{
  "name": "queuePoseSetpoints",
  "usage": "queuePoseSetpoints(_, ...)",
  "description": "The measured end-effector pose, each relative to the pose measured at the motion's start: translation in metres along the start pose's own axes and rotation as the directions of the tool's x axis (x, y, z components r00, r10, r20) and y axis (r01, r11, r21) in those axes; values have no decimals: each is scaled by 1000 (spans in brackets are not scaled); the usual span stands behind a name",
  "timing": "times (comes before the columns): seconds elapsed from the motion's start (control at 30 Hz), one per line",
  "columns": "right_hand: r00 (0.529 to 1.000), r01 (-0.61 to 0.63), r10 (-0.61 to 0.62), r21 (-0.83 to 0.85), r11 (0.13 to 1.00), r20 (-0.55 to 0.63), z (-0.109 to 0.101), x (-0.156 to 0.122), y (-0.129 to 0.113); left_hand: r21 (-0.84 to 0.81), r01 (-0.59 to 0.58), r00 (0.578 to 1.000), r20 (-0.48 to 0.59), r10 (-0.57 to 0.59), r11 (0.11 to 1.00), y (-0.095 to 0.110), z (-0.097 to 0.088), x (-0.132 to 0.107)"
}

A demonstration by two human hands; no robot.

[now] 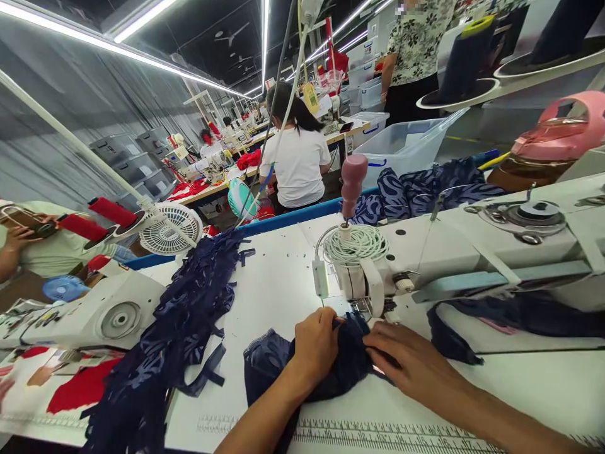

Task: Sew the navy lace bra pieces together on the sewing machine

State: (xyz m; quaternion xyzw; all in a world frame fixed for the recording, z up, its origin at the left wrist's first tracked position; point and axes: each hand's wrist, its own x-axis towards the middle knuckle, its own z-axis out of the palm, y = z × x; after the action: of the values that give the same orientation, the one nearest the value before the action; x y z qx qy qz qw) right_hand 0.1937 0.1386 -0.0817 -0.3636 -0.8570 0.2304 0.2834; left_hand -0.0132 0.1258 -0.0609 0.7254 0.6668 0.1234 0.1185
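Note:
A navy patterned fabric piece [352, 366] lies bunched on the white table in front of the sewing machine [359, 277]. My left hand [316, 343] is closed on its upper edge, just left of the needle area. My right hand [406, 356] grips the same cloth from the right, thumb and fingers pressed together close to the presser foot. The cloth's upper edge reaches the machine's foot, but whether it lies under the foot I cannot tell. Part of the fabric hangs down toward me beneath my left forearm.
A long heap of navy fabric strips [189, 321] runs along the left. More navy cloth [515, 315] lies right, under the machine arm. A pink-handled screwdriver [353, 180] stands on the machine head beside coiled pale cord [357, 244]. A neighbouring machine [113, 309] and a seated person [297, 157] are nearby.

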Motion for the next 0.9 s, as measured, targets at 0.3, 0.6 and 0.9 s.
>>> queuePoseSetpoints(0.3, 997, 77, -77, 1, 997, 17, 5, -22, -8, -39, -346, 930, -149, 337, 937, -12, 5, -26)
queuePoseSetpoints(0.6, 998, 49, -53, -101, 994, -41, 8, -4, -20, -507, -17, 976, -196, -96, 862, -3, -27, -6)
queuePoseSetpoints(0.9, 993, 89, -96, -100, 991, -71, 13, -11, -14, -900, 106, 978, 18, -208, 423, 20, -85, 16)
